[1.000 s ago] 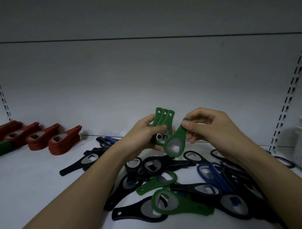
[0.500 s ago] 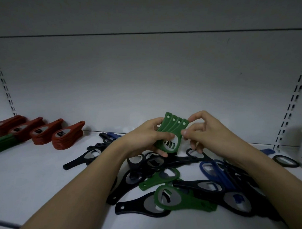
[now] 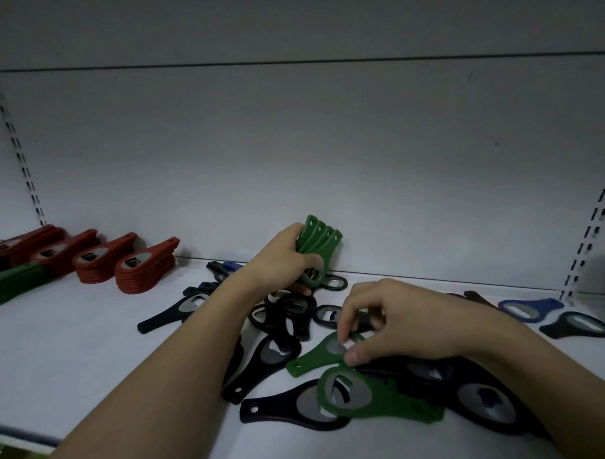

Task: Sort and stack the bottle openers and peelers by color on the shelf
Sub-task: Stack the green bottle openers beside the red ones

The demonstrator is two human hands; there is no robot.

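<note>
Frame centre: left hand clamps a fanned bunch of green plastic bottle openers, handles up.

Centre-right: right hand pinches the ring end of a loose green flat opener on the white shelf. Its long axis runs lower left to upper right, handle pointing lower left.

Advice: lift clear of the black openers, then align handles before adding.

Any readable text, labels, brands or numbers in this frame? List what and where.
None legible.
Red openers: dark marks on the metal plates, too blurred to read.
Green openers gripped in the left hand: no print visible.
Green opener under the right hand: no print visible.
Shelf and back wall: no signs.
</note>
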